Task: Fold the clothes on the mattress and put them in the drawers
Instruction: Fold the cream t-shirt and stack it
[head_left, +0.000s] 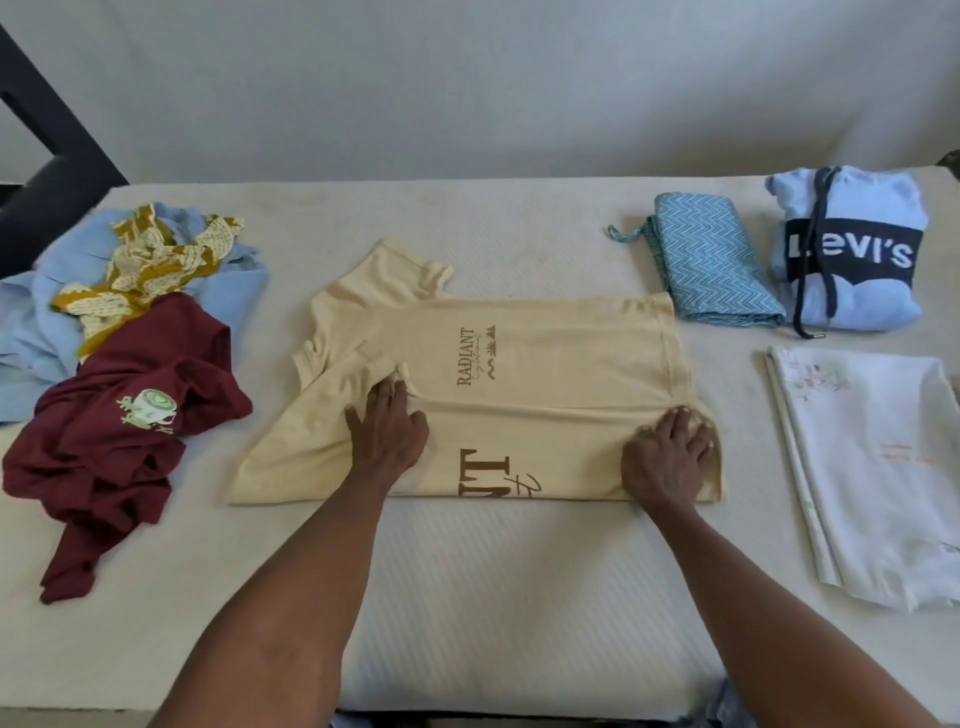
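Observation:
A cream T-shirt (545, 353) with brown "RADIANT" print lies sideways in the middle of the white mattress (467, 597), its near long edge folded over. My left hand (387, 431) presses flat on that fold near the sleeve end. My right hand (667, 457) rests on the fold near the hem, with the fingertips curled at the cloth's edge. At the left lies an unfolded heap: a maroon shirt (119, 415), a yellow patterned cloth (150, 265) and a light blue shirt (31, 322). No drawers are in view.
Folded pieces sit at the right: a blue zigzag cloth (717, 265), a light blue "Levi's" hoodie (852, 249) and a white garment (872, 467). A grey wall runs behind the mattress. A dark frame (41, 156) stands at the far left.

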